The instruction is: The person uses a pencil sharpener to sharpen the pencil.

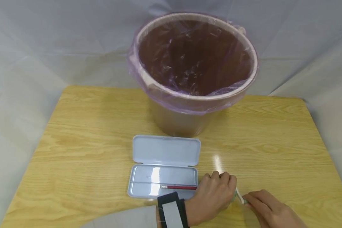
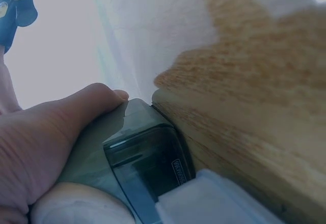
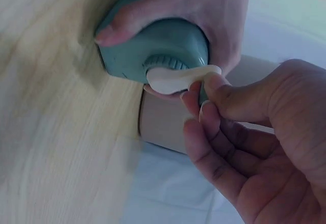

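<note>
A green crank pencil sharpener (image 3: 173, 38) stands on the table with its crank side toward the right. My left hand (image 1: 215, 193) grips its body from above, hiding most of it in the head view. In the left wrist view its dark see-through shavings drawer (image 2: 147, 168) shows. My right hand (image 1: 269, 207) pinches the small green knob (image 3: 202, 94) at the end of the white crank arm (image 3: 168, 80) between thumb and fingers. Left of the sharpener lies an open light-blue pencil case (image 1: 166, 150). A red pencil (image 1: 179, 187) lies in it, its right end hidden behind my left hand.
A large brown bin (image 1: 176, 122) lined with a thin purple plastic bag (image 1: 185, 106) stands behind the pencil case. Everything rests on a wood-grain table (image 1: 82, 142). Pale sheeting (image 1: 74, 38) surrounds the table at the back and sides.
</note>
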Demonstrator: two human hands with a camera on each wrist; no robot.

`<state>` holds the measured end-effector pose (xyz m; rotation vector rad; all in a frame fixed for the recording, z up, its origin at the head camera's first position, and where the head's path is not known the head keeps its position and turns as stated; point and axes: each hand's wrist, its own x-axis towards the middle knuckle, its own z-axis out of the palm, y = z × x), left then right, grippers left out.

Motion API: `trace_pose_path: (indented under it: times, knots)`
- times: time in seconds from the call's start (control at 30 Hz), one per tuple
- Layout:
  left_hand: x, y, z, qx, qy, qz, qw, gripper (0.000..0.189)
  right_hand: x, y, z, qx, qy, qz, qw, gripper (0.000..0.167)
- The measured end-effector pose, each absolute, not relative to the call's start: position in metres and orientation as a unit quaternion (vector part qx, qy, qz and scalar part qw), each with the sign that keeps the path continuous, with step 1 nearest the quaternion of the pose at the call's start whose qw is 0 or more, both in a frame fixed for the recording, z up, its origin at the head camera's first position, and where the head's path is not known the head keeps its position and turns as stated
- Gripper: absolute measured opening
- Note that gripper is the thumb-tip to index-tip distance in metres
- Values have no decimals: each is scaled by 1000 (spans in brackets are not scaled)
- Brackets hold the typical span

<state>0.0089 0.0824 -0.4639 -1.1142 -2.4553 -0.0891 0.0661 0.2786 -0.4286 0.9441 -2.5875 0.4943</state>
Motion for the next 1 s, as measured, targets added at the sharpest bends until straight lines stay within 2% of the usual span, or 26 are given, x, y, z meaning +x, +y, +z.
trace_pose_path:
  times: [0.33, 0.7, 1.0]
  knots:
    - [6, 82, -463, -423, -881, -27, 209, 11, 51, 280, -422, 319, -912, 192, 173, 50]
    - [6, 81, -463, -421, -882, -25, 208, 8, 46, 279, -412, 290, -931, 171, 140, 59]
    - [7, 83, -463, -423, -883, -25, 201, 12, 49, 276, -406, 286, -939, 135, 134, 66]
